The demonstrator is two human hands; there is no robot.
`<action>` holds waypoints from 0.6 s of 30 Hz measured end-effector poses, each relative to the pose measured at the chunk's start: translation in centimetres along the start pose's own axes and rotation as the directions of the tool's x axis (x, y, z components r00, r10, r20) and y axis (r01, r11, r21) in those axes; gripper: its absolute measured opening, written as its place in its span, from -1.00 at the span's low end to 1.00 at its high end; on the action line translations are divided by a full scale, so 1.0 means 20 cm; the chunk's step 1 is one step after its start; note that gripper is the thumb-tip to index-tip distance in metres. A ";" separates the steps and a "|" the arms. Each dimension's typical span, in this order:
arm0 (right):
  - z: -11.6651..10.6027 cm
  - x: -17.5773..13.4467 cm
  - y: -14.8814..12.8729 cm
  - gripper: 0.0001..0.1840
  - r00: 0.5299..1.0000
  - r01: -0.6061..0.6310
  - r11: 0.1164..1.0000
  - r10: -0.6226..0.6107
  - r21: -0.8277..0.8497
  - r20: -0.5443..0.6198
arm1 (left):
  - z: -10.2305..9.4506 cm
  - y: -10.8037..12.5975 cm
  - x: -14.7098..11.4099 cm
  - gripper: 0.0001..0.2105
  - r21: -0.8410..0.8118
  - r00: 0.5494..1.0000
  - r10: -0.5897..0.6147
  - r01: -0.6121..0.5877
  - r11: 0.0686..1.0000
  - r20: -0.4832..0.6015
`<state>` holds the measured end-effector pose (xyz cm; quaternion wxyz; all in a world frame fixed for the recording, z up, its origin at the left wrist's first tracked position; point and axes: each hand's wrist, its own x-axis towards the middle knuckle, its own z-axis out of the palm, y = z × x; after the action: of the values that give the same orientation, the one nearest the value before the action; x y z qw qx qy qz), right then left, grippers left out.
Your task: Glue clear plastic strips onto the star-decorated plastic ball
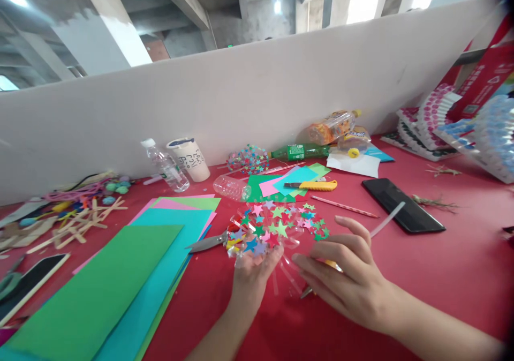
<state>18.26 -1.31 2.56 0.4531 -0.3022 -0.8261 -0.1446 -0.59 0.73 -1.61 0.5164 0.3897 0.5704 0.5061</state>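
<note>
My left hand [255, 270] is closed on the near side of a cut clear plastic bottle piece [287, 267]. Colourful paper stars [277, 228] cover much of it, and clear strips fan out from it. Just right of these strips, my right hand [345, 270] has its fingertips drawn together; whatever they pinch is too small to make out. Partly hidden behind that hand is what looks like a glue gun, its metal tip [307, 292] below the fingers and a translucent glue stick [388, 219] beyond. Scissors [209, 241] lie left of the stars, handles partly covered.
Coloured paper sheets [120, 264] lie at left, near craft sticks [86, 222]. Behind stand a water bottle [166, 165] and a white cup [190, 160]. A yellow cutter [313, 186], striped pencil [345, 207] and black phone [401, 205] lie at right. A white partition [241, 98] borders the table.
</note>
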 end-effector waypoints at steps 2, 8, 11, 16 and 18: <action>-0.01 0.01 -0.01 -0.81 1.000 0.002 1.000 -0.002 0.008 -0.021 | 0.01 0.01 -0.01 -0.74 0.035 1.000 0.012 -0.013 0.999 0.004; -0.01 0.01 -0.01 -0.80 0.999 0.006 1.000 -0.005 0.013 -0.032 | -0.06 -0.02 0.01 -0.85 0.224 0.980 0.198 -0.195 0.955 0.011; -0.01 0.01 -0.01 -0.79 0.999 -0.005 1.000 0.006 0.030 -0.031 | -0.09 -0.06 0.02 -0.89 0.289 0.961 0.275 -0.275 0.917 0.041; -0.01 0.01 -0.02 -0.77 1.000 -0.012 0.998 0.013 0.063 -0.005 | -0.10 -0.12 0.03 -0.80 0.330 0.949 0.310 -0.309 0.892 0.052; -0.02 0.01 -0.02 -0.76 1.000 -0.002 0.998 0.003 0.063 -0.008 | -0.10 -0.13 0.03 -0.80 0.350 0.939 0.334 -0.339 0.873 0.075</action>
<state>18.11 -1.80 3.01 0.4657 -0.2884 -0.8281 -0.1191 -2.48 0.56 -4.35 0.3444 0.5733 0.5731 0.4736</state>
